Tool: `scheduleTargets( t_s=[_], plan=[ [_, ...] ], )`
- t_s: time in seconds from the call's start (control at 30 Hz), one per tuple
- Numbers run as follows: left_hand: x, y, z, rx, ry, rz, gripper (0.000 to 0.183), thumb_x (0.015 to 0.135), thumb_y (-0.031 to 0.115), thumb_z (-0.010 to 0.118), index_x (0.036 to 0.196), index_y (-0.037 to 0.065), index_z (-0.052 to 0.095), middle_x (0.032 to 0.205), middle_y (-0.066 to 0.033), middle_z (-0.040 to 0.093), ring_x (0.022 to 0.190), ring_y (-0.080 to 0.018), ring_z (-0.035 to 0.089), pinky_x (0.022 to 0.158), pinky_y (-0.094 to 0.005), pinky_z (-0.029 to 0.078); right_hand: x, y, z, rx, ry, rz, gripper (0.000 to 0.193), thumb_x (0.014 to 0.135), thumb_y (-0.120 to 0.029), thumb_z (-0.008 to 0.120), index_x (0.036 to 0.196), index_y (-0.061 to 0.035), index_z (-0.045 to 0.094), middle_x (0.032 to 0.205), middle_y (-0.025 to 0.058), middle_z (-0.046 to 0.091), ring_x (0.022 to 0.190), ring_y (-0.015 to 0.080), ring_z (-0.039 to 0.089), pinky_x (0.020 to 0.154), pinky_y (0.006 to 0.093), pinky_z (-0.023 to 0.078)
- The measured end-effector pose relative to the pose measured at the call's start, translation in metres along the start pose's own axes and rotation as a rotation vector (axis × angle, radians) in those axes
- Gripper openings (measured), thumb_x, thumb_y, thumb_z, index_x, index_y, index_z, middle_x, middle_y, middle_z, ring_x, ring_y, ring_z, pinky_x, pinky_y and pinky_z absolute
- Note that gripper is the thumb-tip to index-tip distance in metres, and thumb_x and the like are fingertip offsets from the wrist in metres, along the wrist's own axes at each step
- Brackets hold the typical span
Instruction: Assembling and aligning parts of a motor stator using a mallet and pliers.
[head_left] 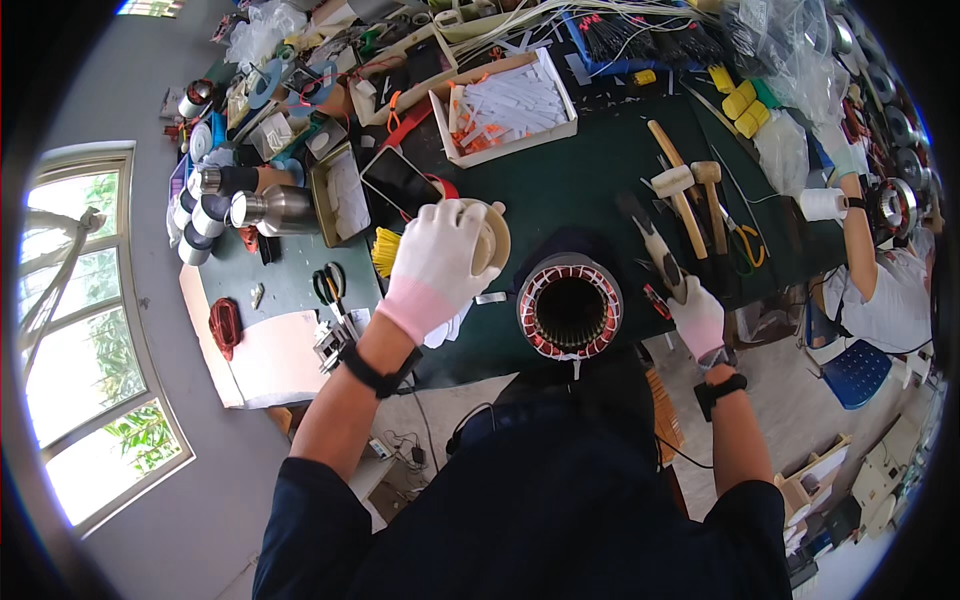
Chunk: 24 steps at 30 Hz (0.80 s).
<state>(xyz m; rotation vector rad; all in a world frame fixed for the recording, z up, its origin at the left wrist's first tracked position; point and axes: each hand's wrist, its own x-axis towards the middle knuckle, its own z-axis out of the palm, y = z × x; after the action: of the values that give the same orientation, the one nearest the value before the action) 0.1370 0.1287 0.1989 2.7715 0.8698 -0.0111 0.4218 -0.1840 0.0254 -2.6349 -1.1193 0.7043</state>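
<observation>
The left hand (437,262), in a white glove with a pink cuff, lies palm-down over a pale round disc-shaped piece (492,238) on the dark green workbench (590,165), fingers spread and curled over its rim, so it grips or presses that piece (which of the two cannot be told from above). The disc sits at about ten o'clock from the motor stator (569,306), just beside it but apart. The stator stands upright near the bench's near edge, a ring of metal with copper windings and white paper slips showing around its dark bore.

The right hand (697,315), gloved the same way, is at three o'clock from the stator and is closed around the lower end of a brush-like tool (654,245) with a dark and pale handle that slants up toward eleven o'clock.

At one o'clock from that hand lie two wooden mallets (690,190), side by side. At twelve o'clock from the left hand rests a dark phone (397,180), and beyond it an open white box of paper strips (505,105). Black-handled scissors (330,283) lie at nine o'clock from the left hand, with a bunch of yellow ties (385,252) between.

Another person's arm (860,250) reaches in at the far right edge.
</observation>
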Motion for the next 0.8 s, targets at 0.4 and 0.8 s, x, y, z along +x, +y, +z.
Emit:
scheduleTargets(
  t_s=[0.4, 0.8],
  plan=[
    [0.066, -0.015, 0.077, 0.085, -0.2, 0.135, 0.07, 0.082, 0.025, 0.087, 0.142, 0.008, 0.055, 0.129, -0.0143, 0.059, 0.125, -0.0345, 0.06, 0.104, -0.0469, 0.052, -0.019, -0.036, -0.011, -0.133, 0.194, -0.271, 0.055, 0.082, -0.007, 0.077, 0.134, -0.0048, 0.059, 0.122, 0.0156, 0.063, 0.115, 0.0389, 0.061, 0.096, 0.0504, 0.052],
    [0.098, 0.003, 0.099, -0.036, -0.076, 0.194, 0.077, 0.08, 0.02, 0.088, 0.146, 0.01, 0.052, 0.143, -0.0146, 0.057, 0.137, -0.0337, 0.054, 0.112, -0.0467, 0.048, -0.06, -0.093, -0.018, 0.317, -0.063, -0.182, 0.038, 0.088, -0.006, 0.075, 0.125, -0.0009, 0.067, 0.119, 0.0161, 0.067, 0.105, 0.035, 0.069, 0.093, 0.0421, 0.056]
  ],
)
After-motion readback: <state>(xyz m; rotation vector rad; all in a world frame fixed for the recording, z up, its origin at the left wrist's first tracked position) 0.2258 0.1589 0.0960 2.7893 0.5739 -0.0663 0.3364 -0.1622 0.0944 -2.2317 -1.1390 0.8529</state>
